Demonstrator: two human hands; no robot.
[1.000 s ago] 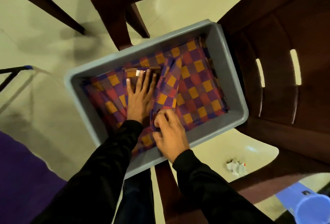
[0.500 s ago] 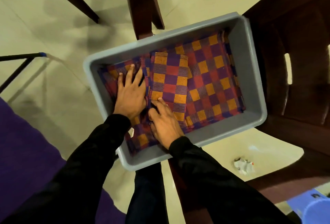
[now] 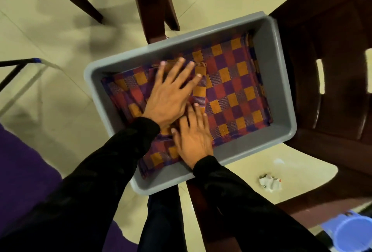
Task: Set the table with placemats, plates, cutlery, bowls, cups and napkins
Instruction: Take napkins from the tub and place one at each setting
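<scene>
Overhead, looking down: dark brown plastic chairs (image 3: 330, 54) ring the scene on a pale tiled floor (image 3: 50, 30); a purple surface (image 3: 24, 167) fills the near left corner, possibly a tabletop cover, cannot tell.

Grey plastic tub (image 3: 281, 82) sits centre, apparently resting on chair parts. It is lined with checked cloths (image 3: 237, 95) in orange, red and purple, most likely the placemats or napkins; which of the two, cannot tell. A smaller folded piece lies on top at the tub's far-left part.

Left hand (image 3: 171, 92): fingers straight and spread, flat on that folded piece, grasping nothing. Right hand (image 3: 194, 141): just nearer, touching the left, fingers flat on the cloth at the near edge, not closed around anything visible.

Judged step: very early, sorting cloths in the tub, nothing laid out in view. Next move likely calls for separating one folded layer from the stack, pinching an edge and lifting it without dragging the cloth beneath.

Small items: blue plastic cup (image 3: 354, 235) at near right corner; crumpled paper scrap (image 3: 269, 183) on the floor, right of the tub.
</scene>
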